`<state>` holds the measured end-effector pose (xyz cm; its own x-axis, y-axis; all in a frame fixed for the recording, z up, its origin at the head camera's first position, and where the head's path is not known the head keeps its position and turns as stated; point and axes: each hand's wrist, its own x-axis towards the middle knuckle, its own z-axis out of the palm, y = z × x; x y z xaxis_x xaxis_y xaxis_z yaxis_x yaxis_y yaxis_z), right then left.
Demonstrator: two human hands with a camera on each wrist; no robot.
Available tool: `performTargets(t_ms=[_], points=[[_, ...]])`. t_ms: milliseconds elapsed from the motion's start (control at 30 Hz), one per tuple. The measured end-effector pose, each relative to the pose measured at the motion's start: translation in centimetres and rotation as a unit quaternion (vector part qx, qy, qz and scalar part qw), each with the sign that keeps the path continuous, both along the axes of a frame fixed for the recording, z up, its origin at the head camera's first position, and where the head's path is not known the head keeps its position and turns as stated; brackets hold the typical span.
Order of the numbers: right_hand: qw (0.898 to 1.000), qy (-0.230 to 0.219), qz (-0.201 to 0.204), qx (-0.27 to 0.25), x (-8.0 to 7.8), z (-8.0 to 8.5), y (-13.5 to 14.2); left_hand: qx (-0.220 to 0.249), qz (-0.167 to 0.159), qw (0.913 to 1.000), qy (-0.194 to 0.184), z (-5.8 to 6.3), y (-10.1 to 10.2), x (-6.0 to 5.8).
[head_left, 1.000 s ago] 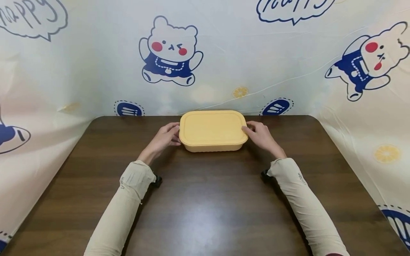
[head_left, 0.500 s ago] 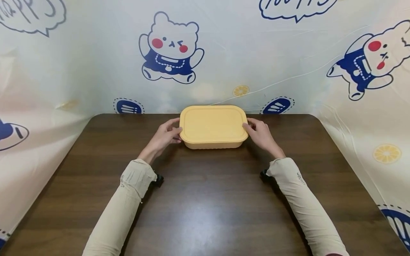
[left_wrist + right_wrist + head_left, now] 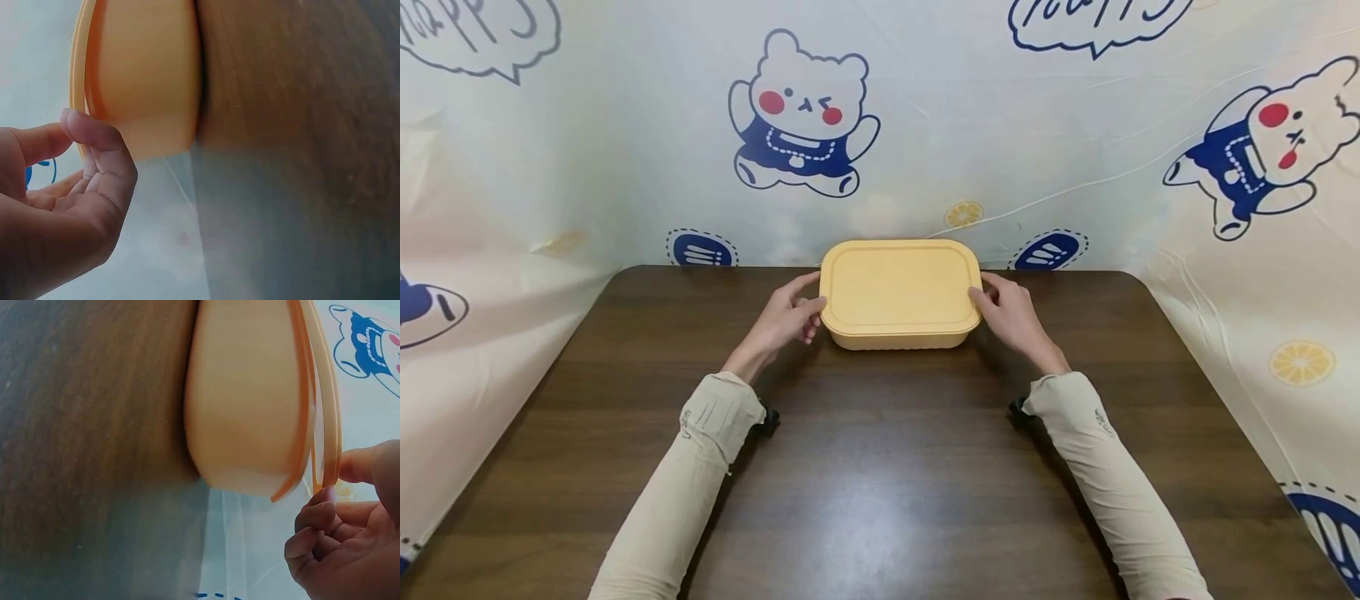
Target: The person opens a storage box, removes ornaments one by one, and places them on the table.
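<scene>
A yellow rectangular food container (image 3: 898, 342) with rounded corners stands on the dark wooden table (image 3: 880, 467) near its far edge. Its flat yellow lid (image 3: 901, 287) covers the top in the head view. At the lid's left end, my left hand (image 3: 778, 321) pinches the rim between thumb and fingers. My right hand (image 3: 1011, 317) pinches the opposite end the same way. A narrow gap shows between the lid (image 3: 328, 394) and the container wall (image 3: 244, 394) in the right wrist view, widest towards the far end. The container's inside is hidden.
Behind the table and along both sides hangs a pale cloth (image 3: 925, 108) printed with bears and orange slices. Its lower part meets the table's far edge just behind the container. Black wrist straps (image 3: 769, 422) show below both rolled sleeves.
The lid's far edge has risen in the head view while the container stays on the table. Both hands have moved up slightly with the lid. The head view has shifted a little.
</scene>
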<state>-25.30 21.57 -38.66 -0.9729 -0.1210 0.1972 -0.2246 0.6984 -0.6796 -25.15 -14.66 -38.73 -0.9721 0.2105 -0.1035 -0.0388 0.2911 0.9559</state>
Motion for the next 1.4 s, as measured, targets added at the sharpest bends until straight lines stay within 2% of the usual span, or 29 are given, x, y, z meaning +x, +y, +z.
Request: performTargets(t_ms=[167, 333, 533, 667, 833, 1000, 1167, 1400], points=[[1.0, 0.008, -0.002, -0.004, 0.3, 0.5, -0.3, -0.02, -0.005, 0.9997, 0.014, 0.3, -0.4, 0.0], [1.0, 0.006, 0.001, -0.01, 0.6, 0.9, -0.4, -0.014, -0.016, 0.9997, 0.015, 0.7, -0.8, -0.1], [1.0, 0.025, -0.008, -0.008, 1.0, 1.6, 0.1, -0.021, -0.015, 0.9994, 0.024, 1.6, -0.1, 0.0], [0.999, 0.037, -0.003, 0.005, 1.4, 1.9, 0.5, -0.048, -0.018, 0.9976, 0.045, 2.2, 0.3, 0.6], [0.999, 0.039, 0.021, 0.02, 2.8, 1.7, 0.9, -0.108, -0.054, 0.9888, 0.088, 2.2, 0.2, 2.4], [0.998, 0.04, 0.035, 0.032, 4.6, 1.5, 1.2, -0.153, -0.081, 0.9788, 0.11, 1.7, 0.1, 4.3], [0.997, 0.045, 0.053, 0.043, 6.5, 1.2, 1.2, -0.164, -0.084, 0.9747, 0.126, 1.3, -0.2, 6.3], [0.993, 0.033, 0.091, 0.065, 9.8, 0.5, 1.2, -0.17, -0.104, 0.9708, 0.133, 0.8, -0.9, 9.7]])
